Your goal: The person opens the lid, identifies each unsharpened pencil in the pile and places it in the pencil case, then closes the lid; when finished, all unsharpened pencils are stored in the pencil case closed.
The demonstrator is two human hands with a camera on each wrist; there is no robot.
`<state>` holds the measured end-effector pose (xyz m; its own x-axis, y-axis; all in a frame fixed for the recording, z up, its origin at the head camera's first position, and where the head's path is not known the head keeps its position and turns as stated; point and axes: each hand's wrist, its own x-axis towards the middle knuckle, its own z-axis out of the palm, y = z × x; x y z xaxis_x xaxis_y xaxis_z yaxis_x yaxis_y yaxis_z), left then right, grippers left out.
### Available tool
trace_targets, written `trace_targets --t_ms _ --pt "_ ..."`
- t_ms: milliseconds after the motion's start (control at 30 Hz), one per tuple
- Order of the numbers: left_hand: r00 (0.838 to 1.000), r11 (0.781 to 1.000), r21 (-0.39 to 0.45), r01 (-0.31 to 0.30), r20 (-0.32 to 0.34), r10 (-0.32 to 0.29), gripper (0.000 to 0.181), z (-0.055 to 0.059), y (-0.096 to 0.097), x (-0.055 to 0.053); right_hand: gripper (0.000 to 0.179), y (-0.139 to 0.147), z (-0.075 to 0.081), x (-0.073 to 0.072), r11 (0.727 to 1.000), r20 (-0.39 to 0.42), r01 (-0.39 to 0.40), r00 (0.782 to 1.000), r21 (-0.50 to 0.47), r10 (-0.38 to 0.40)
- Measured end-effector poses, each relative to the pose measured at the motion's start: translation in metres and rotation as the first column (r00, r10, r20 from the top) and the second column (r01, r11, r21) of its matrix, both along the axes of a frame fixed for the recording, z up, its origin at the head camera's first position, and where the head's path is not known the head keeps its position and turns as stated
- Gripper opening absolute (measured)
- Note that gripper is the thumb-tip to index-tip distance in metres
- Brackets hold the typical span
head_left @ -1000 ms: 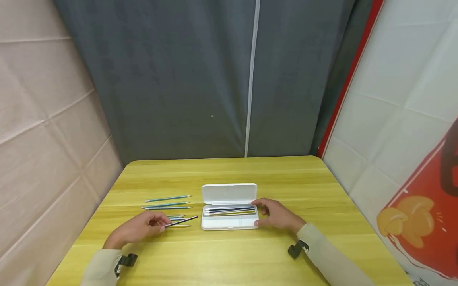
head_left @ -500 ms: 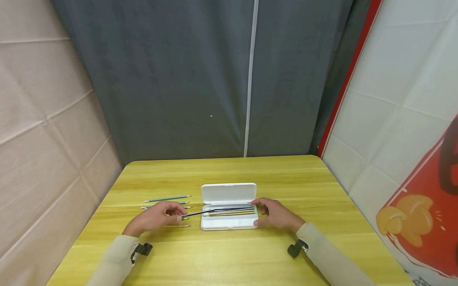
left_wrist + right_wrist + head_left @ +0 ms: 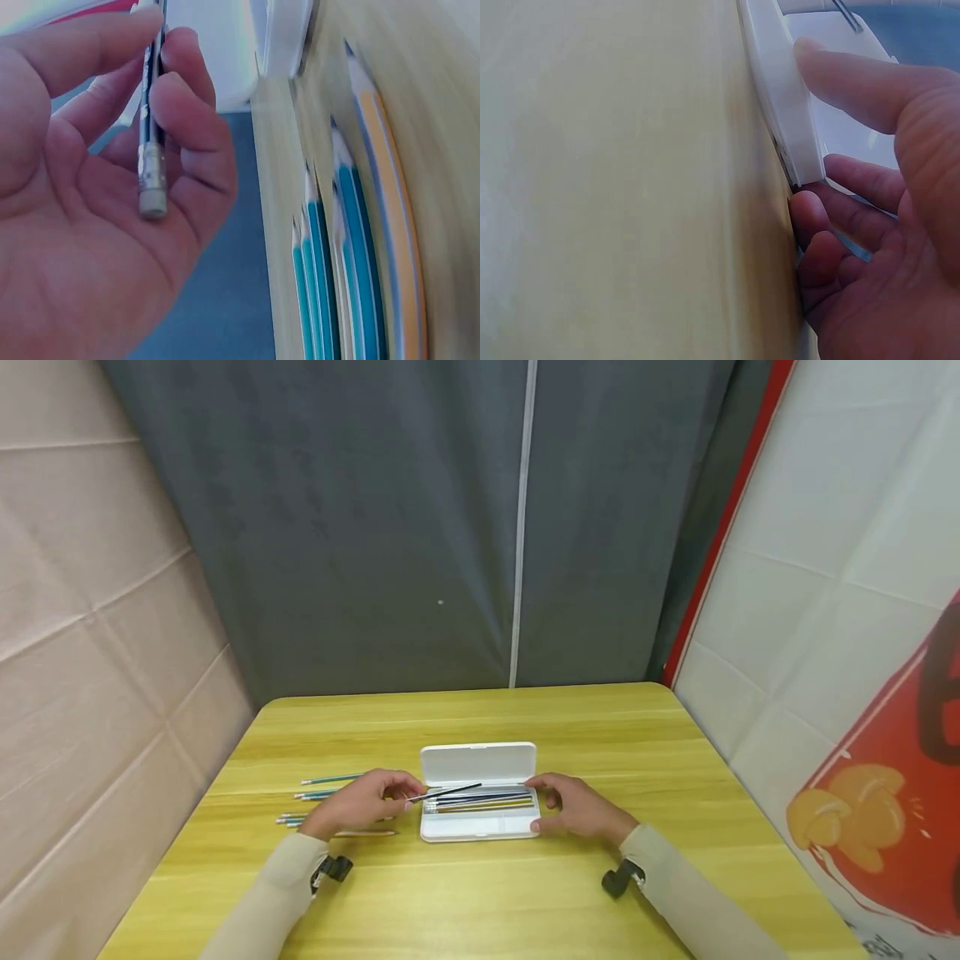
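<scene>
My left hand [image 3: 367, 803] pinches a dark pencil [image 3: 459, 789] between thumb and fingers, holding it aslant over the left part of an open white pencil case [image 3: 480, 828]. In the left wrist view the silver ferrule and pale eraser [image 3: 153, 201] of that pencil point back toward the palm. Several pencils [image 3: 487, 807], dark and yellowish, lie lengthwise in the case. At its right end my right hand [image 3: 585, 810] grips the case, thumb at the near corner and fingers toward the hinge. The right wrist view shows the thumb on the white wall [image 3: 787, 97].
Left of the case, several teal pencils [image 3: 330, 779] lie on the wooden table [image 3: 480, 902], partly hidden by the left hand. An orange-striped pencil [image 3: 397, 210] lies beside them. The case's raised lid [image 3: 480, 762] leans back. A grey curtain [image 3: 375, 527] hangs behind the table.
My left hand has carried the dark pencil rightward from the pencils on the table to above the case. The right hand has kept its hold on the case's right end.
</scene>
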<state>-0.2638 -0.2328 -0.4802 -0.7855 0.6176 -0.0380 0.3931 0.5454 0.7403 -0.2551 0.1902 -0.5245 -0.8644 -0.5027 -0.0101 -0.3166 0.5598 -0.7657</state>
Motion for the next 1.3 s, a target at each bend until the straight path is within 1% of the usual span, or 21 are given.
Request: trace_targets --t_ms 167,267,333,467,567,833,967,1067,1300 --pt "1.0 1.0 0.003 0.01 -0.026 -0.01 0.026 0.001 0.018 -0.003 0.07 0.001 -0.001 -0.002 1.0 0.008 0.006 1.0 0.005 -0.006" --pt "0.999 1.0 0.005 -0.004 -0.038 0.004 0.024 -0.001 0.029 -0.006 0.07 0.001 -0.002 -0.002 1.0 0.006 0.006 1.0 0.008 -0.006" --pt "0.999 1.0 0.01 -0.018 -0.051 0.018 0.023 -0.005 0.034 -0.009 0.07 0.001 -0.002 -0.002 1.0 0.005 0.006 1.0 0.008 -0.006" --pt "0.998 0.999 0.016 -0.043 -0.048 0.044 0.021 -0.01 0.044 -0.012 0.07 0.001 -0.003 -0.002 1.0 0.004 0.0 1.0 0.009 0.0" --pt "0.997 0.999 0.01 -0.05 -0.054 0.05 0.021 -0.011 0.05 -0.014 0.07 0.001 -0.003 -0.002 1.0 0.01 0.003 1.0 0.006 -0.003" --pt "0.997 0.999 0.014 -0.041 -0.07 0.042 0.02 -0.012 0.063 -0.017 0.071 0.001 -0.001 -0.002 1.0 0.028 0.011 1.0 0.004 -0.012" --pt "0.996 1.0 -0.005 -0.028 -0.086 0.028 0.02 -0.016 0.069 -0.018 0.071 0.001 -0.001 -0.002 1.0 0.03 0.012 0.999 0.004 -0.012" --pt "0.996 1.0 -0.01 -0.028 -0.084 0.027 0.02 -0.02 0.073 -0.018 0.072 0.002 -0.002 -0.002 1.0 0.029 0.011 1.0 0.001 -0.011" --pt "0.996 0.998 -0.007 -0.056 -0.074 0.055 0.017 -0.023 0.082 -0.017 0.071 0.002 -0.003 -0.002 1.0 0.017 0.015 1.0 0.01 -0.015"
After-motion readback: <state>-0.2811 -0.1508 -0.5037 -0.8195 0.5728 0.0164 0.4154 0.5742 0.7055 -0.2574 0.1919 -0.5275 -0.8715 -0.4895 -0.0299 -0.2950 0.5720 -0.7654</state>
